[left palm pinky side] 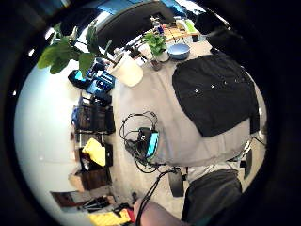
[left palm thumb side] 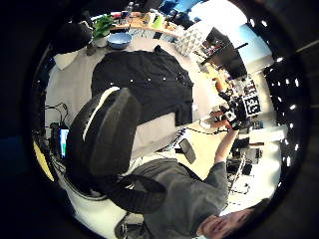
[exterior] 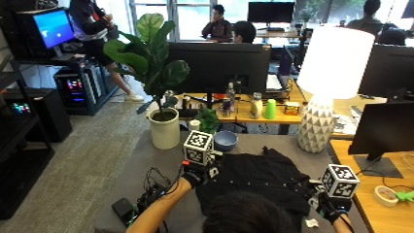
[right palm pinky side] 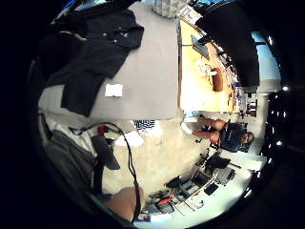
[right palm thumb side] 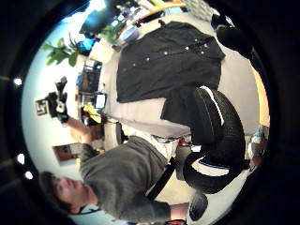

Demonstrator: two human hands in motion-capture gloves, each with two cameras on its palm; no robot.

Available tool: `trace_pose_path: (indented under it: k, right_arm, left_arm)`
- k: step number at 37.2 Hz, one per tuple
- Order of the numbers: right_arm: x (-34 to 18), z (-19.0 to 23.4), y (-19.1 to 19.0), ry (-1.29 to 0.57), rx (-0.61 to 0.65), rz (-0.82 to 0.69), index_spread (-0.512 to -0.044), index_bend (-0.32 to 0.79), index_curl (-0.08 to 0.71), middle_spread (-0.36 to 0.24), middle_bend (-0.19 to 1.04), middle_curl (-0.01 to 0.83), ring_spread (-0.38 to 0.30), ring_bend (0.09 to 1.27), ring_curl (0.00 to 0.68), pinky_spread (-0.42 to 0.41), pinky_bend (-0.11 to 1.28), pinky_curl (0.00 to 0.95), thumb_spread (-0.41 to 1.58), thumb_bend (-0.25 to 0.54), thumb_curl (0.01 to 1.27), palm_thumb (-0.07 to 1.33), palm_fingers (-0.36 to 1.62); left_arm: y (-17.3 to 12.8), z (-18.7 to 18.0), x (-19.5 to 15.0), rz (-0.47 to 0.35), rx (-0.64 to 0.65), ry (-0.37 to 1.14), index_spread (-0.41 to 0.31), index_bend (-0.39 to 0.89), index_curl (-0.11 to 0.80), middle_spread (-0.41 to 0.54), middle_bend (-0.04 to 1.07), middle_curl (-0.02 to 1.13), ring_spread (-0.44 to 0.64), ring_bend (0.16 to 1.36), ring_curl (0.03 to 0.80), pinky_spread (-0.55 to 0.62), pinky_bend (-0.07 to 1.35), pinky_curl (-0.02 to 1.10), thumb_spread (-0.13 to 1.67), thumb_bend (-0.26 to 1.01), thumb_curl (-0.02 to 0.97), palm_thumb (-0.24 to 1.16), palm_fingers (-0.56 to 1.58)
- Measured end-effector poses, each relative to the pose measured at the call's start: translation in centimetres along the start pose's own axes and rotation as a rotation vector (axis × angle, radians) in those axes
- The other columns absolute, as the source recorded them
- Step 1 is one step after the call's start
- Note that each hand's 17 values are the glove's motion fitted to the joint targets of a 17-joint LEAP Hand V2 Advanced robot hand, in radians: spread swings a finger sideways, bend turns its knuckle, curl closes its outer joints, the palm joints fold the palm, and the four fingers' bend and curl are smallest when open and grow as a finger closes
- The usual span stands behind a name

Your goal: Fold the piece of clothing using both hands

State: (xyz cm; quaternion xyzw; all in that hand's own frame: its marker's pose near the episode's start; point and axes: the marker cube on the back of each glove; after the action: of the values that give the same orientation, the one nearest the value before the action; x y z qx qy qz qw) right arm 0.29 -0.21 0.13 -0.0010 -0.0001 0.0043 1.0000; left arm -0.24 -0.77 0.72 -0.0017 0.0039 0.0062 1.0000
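Observation:
A black button-up shirt (exterior: 259,177) lies spread flat on the grey table (exterior: 162,165), its row of white buttons showing (left palm pinky side: 214,92) (right palm thumb side: 168,61). Both hands are raised in the air, clear of the cloth. My left hand (exterior: 194,175) hovers over the shirt's left edge with relaxed fingers and holds nothing; it also shows, lifted high, in the right thumb side view (right palm thumb side: 58,107). My right hand (exterior: 328,206) hangs above the shirt's right side near the table's front corner, also holding nothing, and appears raised in the left thumb side view (left palm thumb side: 230,115). The shirt (left palm thumb side: 144,79) (right palm pinky side: 90,52) looks unfolded.
At the table's far edge stand a white plant pot (exterior: 163,127), a blue bowl (exterior: 225,140) and a white lamp (exterior: 317,131). A small white scrap (right palm pinky side: 113,89) lies right of the shirt. Cables and a device (exterior: 146,196) sit at the left edge. A black chair (left palm thumb side: 114,144) stands at the near edge.

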Motion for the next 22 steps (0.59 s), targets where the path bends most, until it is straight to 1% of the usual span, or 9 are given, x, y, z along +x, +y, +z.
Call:
trace_pose_path:
  k: [1,4,6,9,14,18,22]
  right_arm:
    - [0.0,-0.1,0.0,-0.001,0.001,0.001,-0.153,0.17,0.051,-0.018,0.30,0.088,-0.022,0.44,0.090,0.053,0.34,0.069,0.42,0.312,0.07,0.44,0.75]
    - [-0.1,-0.7,0.4,-0.009,0.010,0.005,-0.204,0.16,0.119,-0.024,0.30,0.138,-0.030,0.47,0.165,0.071,0.35,0.138,0.65,0.362,0.10,0.51,0.72]
    - [0.0,-1.0,0.2,-0.015,0.022,0.004,-0.228,0.15,0.147,-0.027,0.30,0.164,-0.033,0.48,0.198,0.080,0.35,0.166,0.77,0.381,0.11,0.53,0.71]
    - [0.3,-0.6,-0.7,-0.019,0.030,-0.001,-0.253,0.14,0.171,-0.030,0.31,0.195,-0.037,0.48,0.227,0.090,0.35,0.194,0.91,0.394,0.13,0.55,0.70]
    - [0.0,-0.2,-1.7,-0.022,-0.004,-0.008,-0.275,0.13,0.194,-0.031,0.30,0.234,-0.041,0.48,0.257,0.099,0.34,0.223,1.08,0.395,0.16,0.56,0.69]
    - [0.1,0.6,-2.0,-0.001,-0.103,0.002,-0.286,0.13,0.209,-0.031,0.29,0.258,-0.043,0.47,0.274,0.103,0.33,0.239,1.16,0.388,0.17,0.57,0.68]
    - [0.1,1.8,-2.2,0.058,-0.194,-0.001,-0.314,0.03,0.181,-0.046,0.26,0.274,-0.044,0.52,0.304,0.106,0.40,0.274,1.18,0.352,0.18,0.56,0.59]
  left_arm:
    - [-0.2,0.1,-0.1,-0.001,-0.001,0.000,-0.075,0.38,0.099,0.008,0.19,0.05,0.05,0.41,0.083,0.13,0.22,0.05,0.43,0.07,0.017,0.12,0.60]
    - [-0.5,0.6,-0.6,-0.016,-0.014,-0.003,-0.100,0.39,0.153,0.011,0.17,0.11,0.06,0.44,0.150,0.17,0.21,0.10,0.64,0.08,0.031,0.14,0.58]
    - [-0.5,0.7,-0.9,-0.028,-0.019,-0.006,-0.112,0.39,0.181,0.012,0.16,0.13,0.07,0.45,0.175,0.19,0.21,0.13,0.75,0.08,0.040,0.14,0.57]
    - [-0.4,1.1,-1.5,-0.036,-0.021,-0.002,-0.125,0.39,0.214,0.017,0.15,0.15,0.08,0.45,0.198,0.20,0.21,0.15,0.87,0.07,0.054,0.15,0.56]
    - [-0.3,2.0,-2.3,-0.047,-0.012,0.011,-0.137,0.38,0.256,0.021,0.15,0.18,0.09,0.46,0.220,0.22,0.20,0.18,1.01,0.06,0.077,0.15,0.55]
    - [0.5,2.1,-2.2,-0.020,-0.017,0.023,-0.143,0.37,0.284,0.022,0.15,0.19,0.10,0.45,0.232,0.23,0.20,0.20,1.08,0.04,0.095,0.15,0.54]
    - [0.5,3.3,-2.1,0.007,-0.034,0.039,-0.146,0.35,0.303,0.013,0.14,0.20,0.08,0.47,0.245,0.20,0.21,0.22,1.12,0.03,0.112,0.16,0.55]
